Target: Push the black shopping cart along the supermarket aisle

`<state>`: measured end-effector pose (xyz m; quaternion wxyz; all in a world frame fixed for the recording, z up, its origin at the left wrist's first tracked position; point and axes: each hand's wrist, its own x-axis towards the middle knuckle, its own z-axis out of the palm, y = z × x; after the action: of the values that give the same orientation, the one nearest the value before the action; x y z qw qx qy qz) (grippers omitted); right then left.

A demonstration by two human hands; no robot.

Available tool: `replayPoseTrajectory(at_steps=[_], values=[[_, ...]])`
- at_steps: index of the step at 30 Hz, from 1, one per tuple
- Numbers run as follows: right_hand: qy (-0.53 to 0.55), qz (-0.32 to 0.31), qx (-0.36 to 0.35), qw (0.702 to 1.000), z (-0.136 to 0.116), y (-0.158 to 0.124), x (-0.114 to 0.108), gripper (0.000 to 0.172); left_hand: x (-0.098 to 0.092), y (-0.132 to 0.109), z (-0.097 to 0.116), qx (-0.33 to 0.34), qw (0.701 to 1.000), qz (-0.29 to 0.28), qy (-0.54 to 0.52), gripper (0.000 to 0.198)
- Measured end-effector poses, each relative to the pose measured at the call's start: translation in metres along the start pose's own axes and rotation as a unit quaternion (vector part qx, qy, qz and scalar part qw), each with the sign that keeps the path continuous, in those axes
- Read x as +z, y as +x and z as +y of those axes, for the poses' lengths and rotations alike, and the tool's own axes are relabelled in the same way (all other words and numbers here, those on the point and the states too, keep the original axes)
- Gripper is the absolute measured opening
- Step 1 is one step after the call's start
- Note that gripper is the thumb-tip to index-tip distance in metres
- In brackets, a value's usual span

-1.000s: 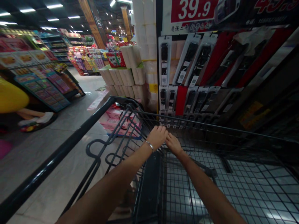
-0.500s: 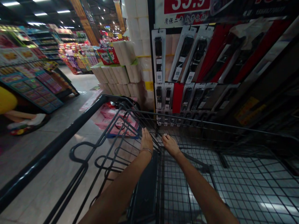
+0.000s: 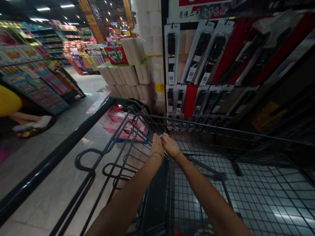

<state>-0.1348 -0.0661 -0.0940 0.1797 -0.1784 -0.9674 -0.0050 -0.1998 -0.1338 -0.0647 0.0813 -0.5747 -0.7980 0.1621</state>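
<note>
My right hand (image 3: 170,146) is closed, its fingertips pinching a small white scrap (image 3: 165,134) that looks like tissue. Against it rests my left hand (image 3: 157,146), with a thin bracelet at the wrist. The left fingers are pressed together and their tips meet the right fingertips at the white scrap; what they grip is too small to make out. Both hands are above the inside of a dark metal shopping cart (image 3: 197,124), near its corner and the dark folded panel (image 3: 155,196).
The cart's thick handle bar (image 3: 52,150) runs along the left. Past the far rim hang packaged watch-like straps (image 3: 171,54) on a rack. Stacked paper rolls (image 3: 123,75) and pink packages (image 3: 125,126) stand beyond the corner. At far left is a person's foot (image 3: 34,126).
My right hand has moved left to meet my left hand, bringing the white scrap along. The left fingers now touch the right ones. The view has shifted slightly.
</note>
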Motion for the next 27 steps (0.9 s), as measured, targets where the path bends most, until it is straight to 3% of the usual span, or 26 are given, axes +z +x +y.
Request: replayPoseTrajectory(at_steps=[3, 7, 10, 16, 21, 24, 27], values=[[0.015, -0.032, 0.027, 0.999, -0.001, -0.007, 0.014, 0.024, 0.0, -0.001, 0.001, 0.003, 1.0, 0.002, 0.0, 0.055], [0.017, -0.103, 0.09, 0.99, 0.003, -0.037, 0.032, 0.025, 0.001, -0.002, 0.004, -0.008, 1.0, 0.005, -0.003, 0.053], [0.019, -0.124, 0.093, 0.988, 0.008, -0.056, 0.036, 0.024, 0.0, -0.003, 0.007, -0.014, 1.0, 0.001, -0.015, 0.052], [0.019, -0.063, 0.025, 0.998, 0.013, -0.059, 0.021, 0.021, -0.011, -0.005, 0.006, -0.013, 0.999, -0.031, -0.019, 0.051], [-0.005, -0.047, 0.023, 0.999, 0.012, -0.056, 0.016, 0.021, -0.026, -0.005, 0.0, 0.012, 0.995, -0.084, -0.044, 0.052], [-0.016, -0.026, 0.018, 0.999, 0.008, -0.053, 0.013, 0.022, -0.044, 0.004, -0.007, 0.045, 0.992, -0.101, -0.052, 0.048], [-0.016, 0.002, 0.006, 1.0, 0.001, -0.043, 0.006, 0.021, -0.076, 0.016, -0.018, 0.115, 0.985, -0.105, -0.068, 0.03]])
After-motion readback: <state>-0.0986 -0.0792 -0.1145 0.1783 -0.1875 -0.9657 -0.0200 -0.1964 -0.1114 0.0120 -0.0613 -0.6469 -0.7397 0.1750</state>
